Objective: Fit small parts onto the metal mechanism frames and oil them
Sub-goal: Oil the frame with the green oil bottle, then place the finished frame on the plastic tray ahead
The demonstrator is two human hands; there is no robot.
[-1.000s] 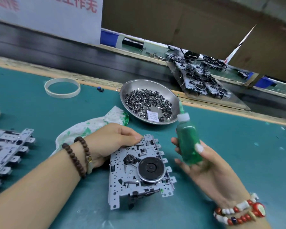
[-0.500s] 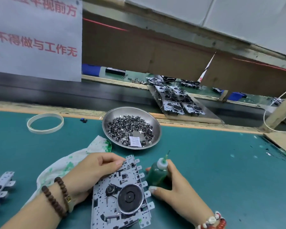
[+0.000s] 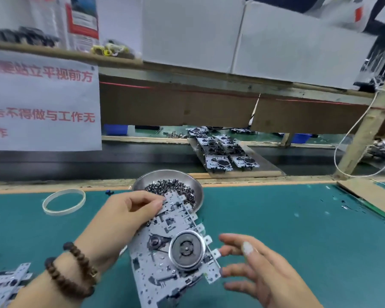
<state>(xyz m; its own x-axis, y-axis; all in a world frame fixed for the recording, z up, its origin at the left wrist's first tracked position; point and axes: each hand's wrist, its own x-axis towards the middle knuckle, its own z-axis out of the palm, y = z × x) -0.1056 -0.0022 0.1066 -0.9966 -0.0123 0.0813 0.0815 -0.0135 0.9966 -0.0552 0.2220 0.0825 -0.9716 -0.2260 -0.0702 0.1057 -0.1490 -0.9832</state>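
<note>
A grey metal mechanism frame (image 3: 165, 263) with a round black flywheel is lifted and tilted above the green mat. My left hand (image 3: 122, 218) grips its far left edge. At the frame's right edge my right hand (image 3: 253, 267) has its fingers spread, the fingertips touching the small tabs, and holds nothing. The green oil bottle is out of sight. Behind the frame stands a steel bowl (image 3: 193, 187) of small dark parts, partly hidden by the frame.
A white ring (image 3: 63, 202) lies on the mat at the left. More frames (image 3: 5, 283) are stacked at the bottom left. A board of finished mechanisms (image 3: 222, 154) rests across the black conveyor. A wooden post (image 3: 365, 134) and cardboard (image 3: 373, 196) stand at the right.
The frame has been lifted and tilted up off the mat by my left hand. My right hand no longer holds the green oil bottle and now touches the frame's right edge. The view has tilted upward.
</note>
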